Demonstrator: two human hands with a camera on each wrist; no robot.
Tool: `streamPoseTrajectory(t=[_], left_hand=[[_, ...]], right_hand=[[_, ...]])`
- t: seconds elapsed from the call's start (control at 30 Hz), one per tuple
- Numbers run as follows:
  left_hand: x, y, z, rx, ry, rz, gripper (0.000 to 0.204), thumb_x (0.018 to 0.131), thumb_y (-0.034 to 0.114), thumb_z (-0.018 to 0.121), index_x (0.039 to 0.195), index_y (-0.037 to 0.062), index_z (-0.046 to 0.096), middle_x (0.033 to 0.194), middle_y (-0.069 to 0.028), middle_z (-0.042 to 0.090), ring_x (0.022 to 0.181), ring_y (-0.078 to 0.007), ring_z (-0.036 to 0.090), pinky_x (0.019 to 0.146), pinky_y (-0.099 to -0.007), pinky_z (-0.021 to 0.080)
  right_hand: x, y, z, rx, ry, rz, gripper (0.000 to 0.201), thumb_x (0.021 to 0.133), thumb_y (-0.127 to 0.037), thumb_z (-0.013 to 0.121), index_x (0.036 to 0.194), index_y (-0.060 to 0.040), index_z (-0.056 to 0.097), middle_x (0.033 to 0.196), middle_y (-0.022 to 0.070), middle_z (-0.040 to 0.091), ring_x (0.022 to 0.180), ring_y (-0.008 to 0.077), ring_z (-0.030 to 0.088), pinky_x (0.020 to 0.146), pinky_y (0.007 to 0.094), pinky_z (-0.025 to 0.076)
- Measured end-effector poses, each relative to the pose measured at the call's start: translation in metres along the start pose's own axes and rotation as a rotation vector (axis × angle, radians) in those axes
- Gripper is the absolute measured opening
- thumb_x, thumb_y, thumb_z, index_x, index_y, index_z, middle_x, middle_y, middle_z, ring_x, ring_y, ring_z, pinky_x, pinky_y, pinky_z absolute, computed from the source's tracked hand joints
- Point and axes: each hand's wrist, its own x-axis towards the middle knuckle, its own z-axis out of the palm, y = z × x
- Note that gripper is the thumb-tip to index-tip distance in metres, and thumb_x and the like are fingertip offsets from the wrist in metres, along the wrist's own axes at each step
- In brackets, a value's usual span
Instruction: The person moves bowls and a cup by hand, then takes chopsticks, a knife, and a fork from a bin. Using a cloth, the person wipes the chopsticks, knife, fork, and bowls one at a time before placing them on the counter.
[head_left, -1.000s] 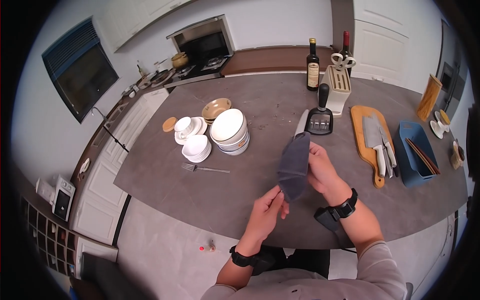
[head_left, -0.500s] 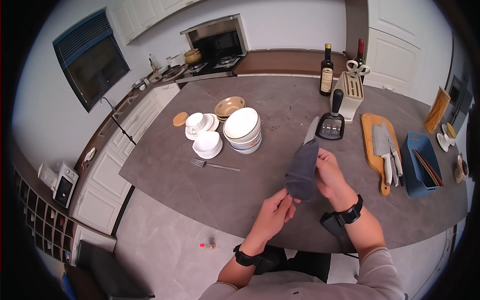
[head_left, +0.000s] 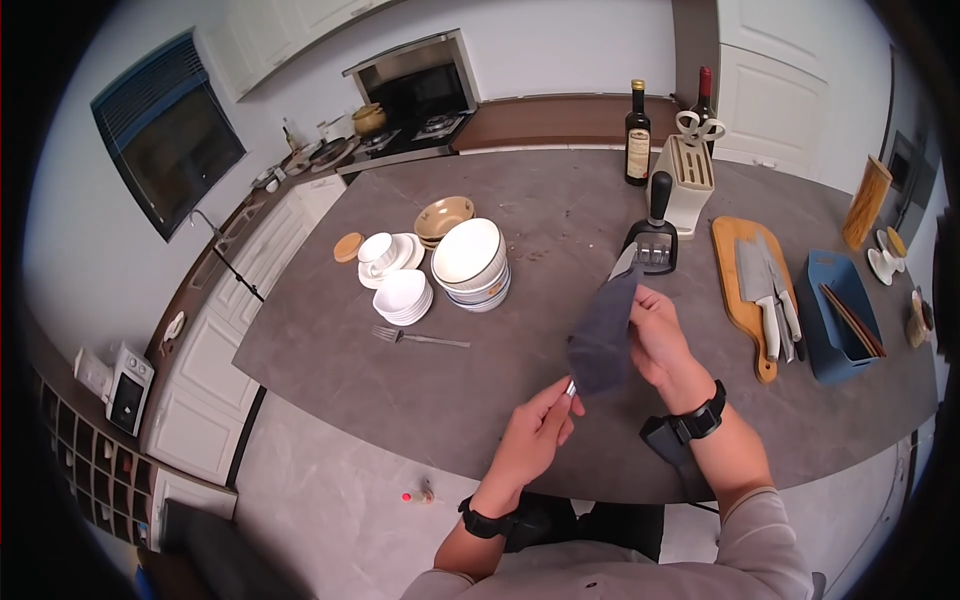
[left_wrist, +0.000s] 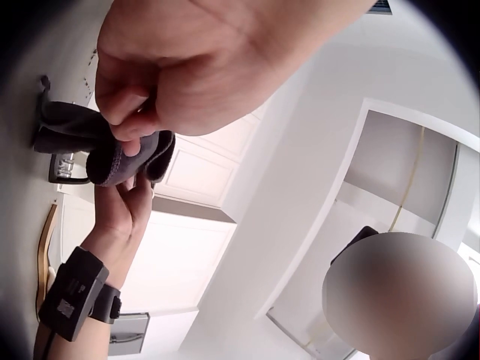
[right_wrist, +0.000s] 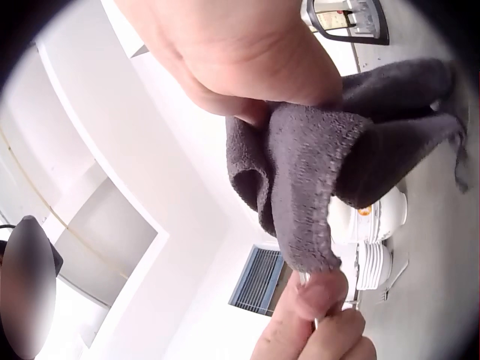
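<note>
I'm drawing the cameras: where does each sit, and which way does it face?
Head view: on the head, facing forward and down at cloth, knife and table; left hand, right hand and arms show.
Left wrist view: worn there, facing cloth; both hands and head show.
Right wrist view: worn there, facing cloth; both hands and head show.
Both wrist views share the cloth.

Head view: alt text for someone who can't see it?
Above a grey table, a person's left hand grips a knife by its handle end while the right hand holds a dark cloth covering most of it. Stacked white bowls and a fork sit at left; a cutting board with knives and a blue bin at right.
</note>
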Motion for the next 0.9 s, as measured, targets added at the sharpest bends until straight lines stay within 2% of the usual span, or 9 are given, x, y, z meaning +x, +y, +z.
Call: streamPoseTrajectory(t=[0.07, 0.13, 0.33, 0.43, 0.5, 0.6, 0.73, 0.8, 0.9], left_hand=[[-0.005, 0.002, 0.001, 0.058, 0.012, 0.021, 0.033, 0.099, 0.012, 0.041, 0.129, 0.0036, 0.052, 0.085, -0.0008, 0.054, 0.059, -0.0052, 0.042, 0.054, -0.0194, 0.037], [-0.013, 0.0, 0.001, 0.028, -0.032, 0.008, 0.033, 0.098, 0.008, 0.041, 0.128, 0.0012, 0.052, 0.085, -0.0002, 0.053, 0.057, -0.0045, 0.04, 0.051, -0.0185, 0.032], [-0.022, -0.005, -0.005, -0.012, -0.041, -0.016, 0.032, 0.098, 0.008, 0.041, 0.128, 0.0013, 0.052, 0.085, -0.001, 0.053, 0.056, -0.0047, 0.038, 0.05, -0.0191, 0.031], [-0.023, -0.009, -0.009, -0.076, -0.047, -0.038, 0.032, 0.098, 0.008, 0.041, 0.128, 0.001, 0.053, 0.086, -0.0014, 0.054, 0.056, -0.0048, 0.038, 0.049, -0.0191, 0.031], [-0.025, -0.007, -0.011, -0.071, -0.02, -0.038, 0.032, 0.098, 0.009, 0.042, 0.127, 0.0007, 0.053, 0.087, -0.0019, 0.055, 0.056, -0.0049, 0.039, 0.049, -0.0189, 0.031], [-0.03, 0.001, -0.019, -0.09, 0.054, -0.034, 0.032, 0.098, 0.009, 0.042, 0.127, 0.0001, 0.053, 0.089, -0.0028, 0.057, 0.055, -0.0052, 0.042, 0.048, -0.0187, 0.033], [-0.022, 0.013, -0.019, -0.113, 0.153, 0.014, 0.032, 0.098, 0.009, 0.042, 0.125, -0.0009, 0.054, 0.093, -0.0043, 0.059, 0.056, -0.0063, 0.047, 0.047, -0.0188, 0.036], [-0.022, 0.015, -0.02, -0.099, 0.15, 0.039, 0.032, 0.097, 0.008, 0.043, 0.125, -0.0012, 0.054, 0.094, -0.0047, 0.06, 0.056, -0.0066, 0.047, 0.047, -0.019, 0.036], [-0.031, 0.005, -0.028, -0.059, 0.133, 0.017, 0.032, 0.097, 0.008, 0.043, 0.126, -0.0012, 0.053, 0.094, -0.0051, 0.06, 0.056, -0.0063, 0.048, 0.047, -0.0189, 0.036]], right_hand=[[0.004, -0.009, -0.005, 0.015, 0.026, -0.095, 0.012, 0.09, -0.002, 0.053, 0.096, 0.0, 0.063, 0.087, 0.0049, 0.066, 0.076, 0.012, 0.063, 0.07, 0.0261, 0.052], [0.007, -0.015, -0.01, 0.027, 0.047, -0.086, 0.012, 0.09, -0.003, 0.053, 0.096, 0.0002, 0.063, 0.088, 0.0056, 0.066, 0.077, 0.0127, 0.063, 0.07, 0.0268, 0.052], [0.016, -0.018, -0.024, 0.171, 0.072, -0.099, 0.012, 0.091, -0.005, 0.052, 0.099, -0.0007, 0.061, 0.091, 0.0065, 0.065, 0.082, 0.0158, 0.064, 0.073, 0.0286, 0.053], [0.017, -0.022, -0.028, 0.188, 0.071, -0.065, 0.014, 0.092, -0.008, 0.051, 0.102, -0.001, 0.058, 0.095, 0.0073, 0.064, 0.085, 0.0171, 0.063, 0.078, 0.0314, 0.054], [0.018, -0.017, -0.028, 0.293, 0.024, -0.001, 0.016, 0.093, -0.01, 0.05, 0.104, -0.001, 0.057, 0.098, 0.0082, 0.064, 0.088, 0.0178, 0.063, 0.084, 0.0336, 0.053], [0.025, -0.019, -0.041, 0.341, -0.027, -0.017, 0.019, 0.094, -0.013, 0.05, 0.107, -0.0016, 0.058, 0.103, 0.0099, 0.064, 0.094, 0.0199, 0.063, 0.089, 0.0357, 0.051], [0.019, -0.019, -0.03, 0.378, -0.1, 0.062, 0.016, 0.093, -0.012, 0.053, 0.107, -0.0046, 0.057, 0.103, 0.0066, 0.063, 0.095, 0.0187, 0.062, 0.087, 0.0347, 0.052], [0.022, -0.013, -0.032, 0.511, -0.188, 0.076, 0.02, 0.095, -0.016, 0.051, 0.11, -0.0044, 0.057, 0.107, 0.0098, 0.063, 0.099, 0.0222, 0.062, 0.089, 0.0377, 0.051], [0.018, -0.038, -0.041, 0.56, -0.262, 0.001, 0.026, 0.096, -0.022, 0.048, 0.113, -0.0033, 0.056, 0.112, 0.0127, 0.062, 0.102, 0.0263, 0.061, 0.092, 0.04, 0.05]])
